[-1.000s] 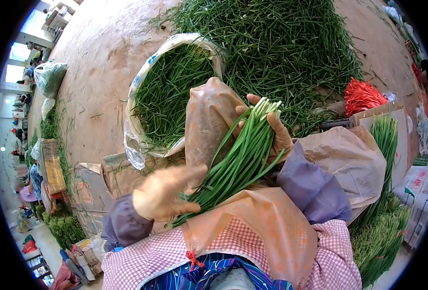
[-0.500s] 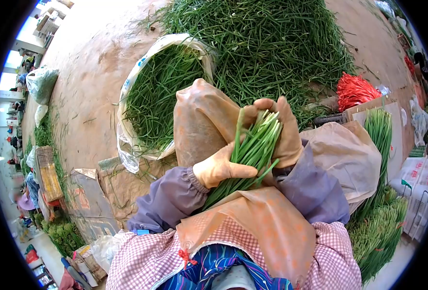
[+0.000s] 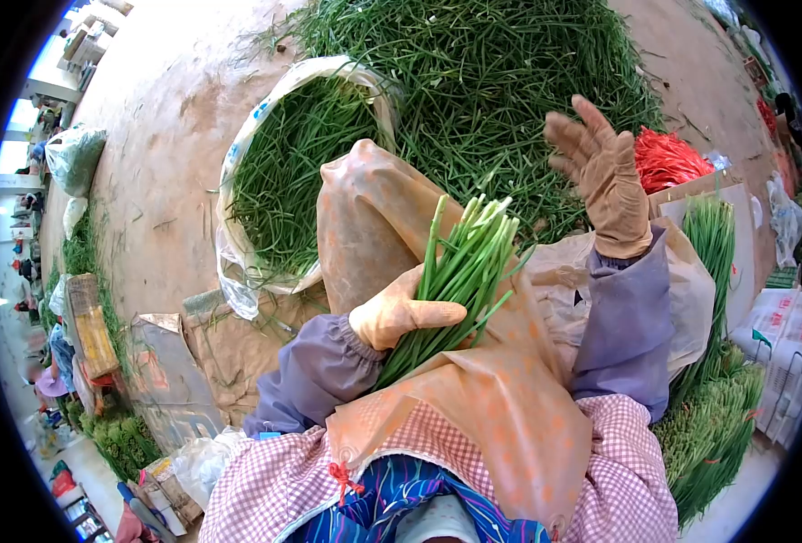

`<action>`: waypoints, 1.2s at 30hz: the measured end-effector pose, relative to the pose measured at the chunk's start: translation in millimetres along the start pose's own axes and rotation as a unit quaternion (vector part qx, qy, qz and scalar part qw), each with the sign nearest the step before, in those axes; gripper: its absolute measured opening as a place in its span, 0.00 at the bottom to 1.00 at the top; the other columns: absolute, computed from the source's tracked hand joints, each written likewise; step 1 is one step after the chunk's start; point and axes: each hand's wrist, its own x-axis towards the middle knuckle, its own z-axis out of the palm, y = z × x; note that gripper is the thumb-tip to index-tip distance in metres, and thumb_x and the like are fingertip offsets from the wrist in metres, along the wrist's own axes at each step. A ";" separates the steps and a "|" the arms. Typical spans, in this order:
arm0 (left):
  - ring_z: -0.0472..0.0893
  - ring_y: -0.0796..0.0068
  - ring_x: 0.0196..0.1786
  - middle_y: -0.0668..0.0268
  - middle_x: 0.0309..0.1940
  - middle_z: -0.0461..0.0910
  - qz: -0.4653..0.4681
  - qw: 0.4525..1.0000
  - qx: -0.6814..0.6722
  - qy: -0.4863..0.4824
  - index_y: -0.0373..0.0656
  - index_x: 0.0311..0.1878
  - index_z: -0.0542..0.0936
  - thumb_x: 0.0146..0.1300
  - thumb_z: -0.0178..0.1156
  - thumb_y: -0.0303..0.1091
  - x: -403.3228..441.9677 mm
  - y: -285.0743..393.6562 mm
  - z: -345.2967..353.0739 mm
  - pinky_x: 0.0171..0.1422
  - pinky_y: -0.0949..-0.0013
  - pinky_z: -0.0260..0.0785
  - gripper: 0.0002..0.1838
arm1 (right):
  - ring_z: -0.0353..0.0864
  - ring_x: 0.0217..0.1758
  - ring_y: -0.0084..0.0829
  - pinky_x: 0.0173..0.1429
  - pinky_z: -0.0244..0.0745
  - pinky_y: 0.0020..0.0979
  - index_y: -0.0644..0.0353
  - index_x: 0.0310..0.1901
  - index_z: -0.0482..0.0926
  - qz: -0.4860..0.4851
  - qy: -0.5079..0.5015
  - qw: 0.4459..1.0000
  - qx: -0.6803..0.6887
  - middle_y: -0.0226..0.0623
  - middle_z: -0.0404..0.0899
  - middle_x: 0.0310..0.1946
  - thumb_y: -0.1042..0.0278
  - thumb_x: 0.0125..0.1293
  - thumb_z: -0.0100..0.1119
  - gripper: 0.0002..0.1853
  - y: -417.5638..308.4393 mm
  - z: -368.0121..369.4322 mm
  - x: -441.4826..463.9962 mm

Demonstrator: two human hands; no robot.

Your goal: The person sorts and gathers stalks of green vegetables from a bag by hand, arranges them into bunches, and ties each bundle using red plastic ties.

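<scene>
My left hand [image 3: 407,310], in a tan glove, is wrapped round a bunch of long green stalks [image 3: 473,262] with pale cut ends pointing away from me; they look like garlic scapes or chives. The bunch lies over my lap, on an orange-spotted plastic apron [image 3: 473,389]. To the right, my gloved right hand [image 3: 602,176] is raised with fingers spread and holds nothing. It is apart from the bunch, near the red ties [image 3: 670,163] and the right edge of the big pile of loose green stalks [image 3: 509,81].
A white plastic bag [image 3: 229,199] full of green stalks and trimmings stands open left of my knee. Bundled stalks [image 3: 710,231] lie on cardboard at right, with more bundles [image 3: 713,443] below. Flattened cardboard [image 3: 170,366] lies at left. White packages [image 3: 781,353] stand at far right.
My right hand has let go of the stalk tips and moved up and right, fingers opening. My left hand keeps its hold on the bunch, shifted slightly left.
</scene>
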 end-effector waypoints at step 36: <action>0.81 0.50 0.46 0.45 0.40 0.80 0.152 0.873 0.439 0.150 0.36 0.56 0.72 0.72 0.49 0.47 -12.4 20.9 0.5 0.54 0.59 0.70 0.23 | 0.83 0.49 0.38 0.53 0.82 0.40 0.54 0.45 0.76 0.079 0.091 0.946 0.302 0.46 0.82 0.46 0.68 0.64 0.64 0.09 74.1 126.5 -51.7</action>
